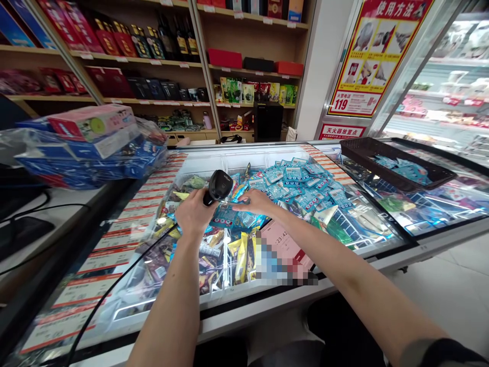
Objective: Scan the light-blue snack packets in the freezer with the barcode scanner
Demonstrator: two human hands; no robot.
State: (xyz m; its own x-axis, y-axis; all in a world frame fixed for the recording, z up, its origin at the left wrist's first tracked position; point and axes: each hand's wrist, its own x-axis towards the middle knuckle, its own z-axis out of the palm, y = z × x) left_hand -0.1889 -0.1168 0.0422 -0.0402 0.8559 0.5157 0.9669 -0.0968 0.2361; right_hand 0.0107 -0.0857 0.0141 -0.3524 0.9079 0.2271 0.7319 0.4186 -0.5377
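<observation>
Black and corded, a handheld barcode scanner [217, 187] sits clenched in the person's left hand [194, 213] over an open chest freezer [237, 306], its head tipped down toward a blue packet [229, 216]. The right hand [256, 203] lies on that packet, fingers bent over its upper edge, amid yellow and blue wrapped ice creams inside the freezer. Farther back, a black basket [397, 165] rests on the glass lid at right, and wooden shelves [244, 66] of boxed goods line the wall.

pixelated patch [284, 267] over freezer goods — scanner cable [114, 290] cut off below, shelf labels unreadable
</observation>
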